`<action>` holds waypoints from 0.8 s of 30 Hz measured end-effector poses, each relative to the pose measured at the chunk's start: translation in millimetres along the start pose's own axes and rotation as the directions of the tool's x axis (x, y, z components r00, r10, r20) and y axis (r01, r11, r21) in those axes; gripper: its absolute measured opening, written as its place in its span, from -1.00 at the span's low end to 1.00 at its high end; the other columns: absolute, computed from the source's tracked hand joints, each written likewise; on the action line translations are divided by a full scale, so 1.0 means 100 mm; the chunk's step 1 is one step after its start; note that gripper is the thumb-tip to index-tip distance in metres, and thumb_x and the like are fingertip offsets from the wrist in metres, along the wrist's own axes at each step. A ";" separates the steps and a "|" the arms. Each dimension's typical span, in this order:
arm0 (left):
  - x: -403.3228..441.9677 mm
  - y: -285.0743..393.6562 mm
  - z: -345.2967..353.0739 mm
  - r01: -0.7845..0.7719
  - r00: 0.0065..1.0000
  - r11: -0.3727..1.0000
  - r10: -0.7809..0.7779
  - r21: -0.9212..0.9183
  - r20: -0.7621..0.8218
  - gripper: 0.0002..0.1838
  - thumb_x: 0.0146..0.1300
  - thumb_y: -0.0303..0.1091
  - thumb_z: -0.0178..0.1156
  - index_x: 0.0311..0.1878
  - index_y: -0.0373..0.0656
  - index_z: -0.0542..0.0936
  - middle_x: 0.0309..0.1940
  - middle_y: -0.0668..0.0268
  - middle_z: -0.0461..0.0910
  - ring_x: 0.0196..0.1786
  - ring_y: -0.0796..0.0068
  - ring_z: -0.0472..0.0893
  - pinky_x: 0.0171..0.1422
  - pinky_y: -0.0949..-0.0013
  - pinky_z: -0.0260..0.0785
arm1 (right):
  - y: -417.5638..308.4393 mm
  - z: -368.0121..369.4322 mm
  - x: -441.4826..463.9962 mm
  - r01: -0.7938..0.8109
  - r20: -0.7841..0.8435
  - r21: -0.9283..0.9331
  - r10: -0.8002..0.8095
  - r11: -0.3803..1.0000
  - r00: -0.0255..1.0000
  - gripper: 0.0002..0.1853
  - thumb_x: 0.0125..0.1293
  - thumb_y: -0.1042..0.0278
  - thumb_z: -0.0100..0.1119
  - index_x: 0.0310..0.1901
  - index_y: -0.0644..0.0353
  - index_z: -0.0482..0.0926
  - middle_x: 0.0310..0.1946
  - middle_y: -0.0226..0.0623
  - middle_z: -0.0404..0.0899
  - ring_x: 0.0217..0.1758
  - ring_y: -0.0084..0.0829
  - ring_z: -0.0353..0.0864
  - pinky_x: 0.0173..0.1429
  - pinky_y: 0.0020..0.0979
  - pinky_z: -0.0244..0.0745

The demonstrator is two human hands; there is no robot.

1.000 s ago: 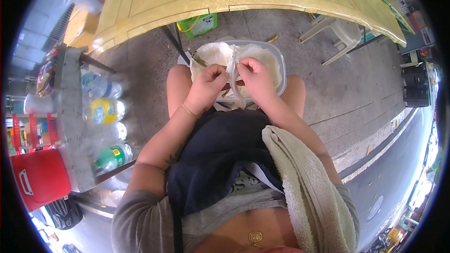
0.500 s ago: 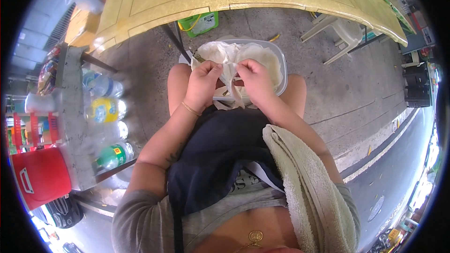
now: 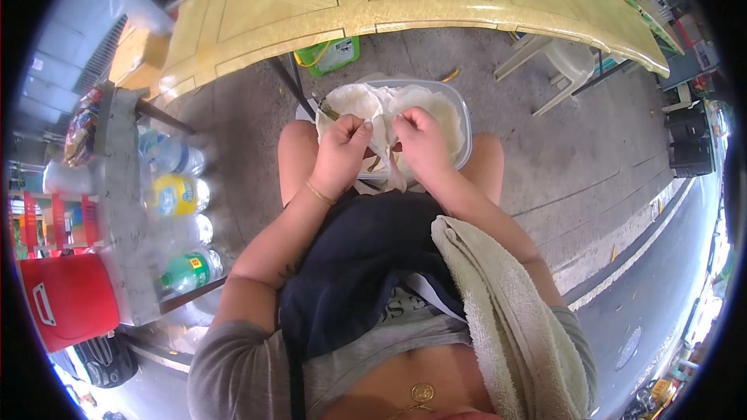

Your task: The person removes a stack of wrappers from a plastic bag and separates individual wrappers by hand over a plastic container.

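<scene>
- Your view has tipped up a touch, so the tub (image 3: 466, 136), hands and yellow table (image 3: 436, 12) all slide lower, your hands keeping their place over the tub.
- Left hand (image 3: 339, 157): thumb and forefinger nipped together, no gap to speak of, gripping the thin white sheet (image 3: 381, 131).
- Right hand (image 3: 425, 143): same tight pinch on the sheet's other side, fingertips just apart from your left ones; your lower fingers curl out of sight.
- And that sheet? Strung between your 2 pinches, above the clear tub between your knees, its loose end hanging toward your dark apron (image 3: 350, 245).
- Pale layers (image 3: 442, 120) line the tub's right side; a greenish-brown piece (image 3: 328, 110) pokes out beyond your left hand.
</scene>
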State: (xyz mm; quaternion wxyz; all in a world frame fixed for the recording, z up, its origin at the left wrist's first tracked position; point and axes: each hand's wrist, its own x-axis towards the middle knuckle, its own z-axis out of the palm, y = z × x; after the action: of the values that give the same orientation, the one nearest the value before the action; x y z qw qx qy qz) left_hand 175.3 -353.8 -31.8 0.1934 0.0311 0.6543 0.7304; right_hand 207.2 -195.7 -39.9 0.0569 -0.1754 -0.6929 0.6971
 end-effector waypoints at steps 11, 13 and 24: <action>0.07 -0.02 -0.05 -0.228 0.956 0.725 0.293 0.650 0.008 -0.77 0.42 -0.29 0.20 -0.25 -0.29 0.55 -0.44 0.28 0.61 -0.42 0.59 0.57 -0.37 0.41 0.46 | -0.07 0.07 -0.12 0.283 -0.013 -0.403 -0.315 0.870 0.949 -0.80 0.34 0.33 0.26 -0.32 0.31 0.56 -0.52 -0.26 0.61 -0.45 -0.53 0.57 -0.31 -0.37 0.50; 0.03 0.00 -0.03 -0.178 0.968 0.877 0.237 0.446 -0.080 -0.74 0.41 -0.28 0.21 -0.33 -0.28 0.53 -0.51 0.27 0.57 -0.45 0.60 0.55 -0.39 0.38 0.47 | 0.04 0.04 -0.07 0.173 -0.053 -0.221 -0.189 0.960 0.981 -0.80 0.35 0.33 0.25 -0.30 0.32 0.55 -0.51 -0.27 0.59 -0.45 -0.52 0.56 -0.31 -0.39 0.49; -0.04 0.03 0.05 -0.272 0.954 0.822 0.297 0.501 0.030 -0.73 0.35 -0.37 0.25 -0.45 -0.26 0.45 -0.60 0.31 0.43 -0.49 0.67 0.37 -0.45 0.42 0.24 | 0.04 0.06 0.05 0.373 0.067 -0.425 -0.382 0.825 0.922 -0.82 0.40 0.33 0.21 -0.19 0.31 0.55 -0.42 -0.23 0.60 -0.38 -0.45 0.57 -0.26 -0.35 0.46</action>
State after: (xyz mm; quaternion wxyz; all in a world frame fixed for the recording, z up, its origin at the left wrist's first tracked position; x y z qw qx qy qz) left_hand 180.2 -350.7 -27.5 0.0513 0.1591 0.8133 0.5572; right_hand 201.0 -199.8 -45.0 0.1608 -0.0503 -0.8493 0.5003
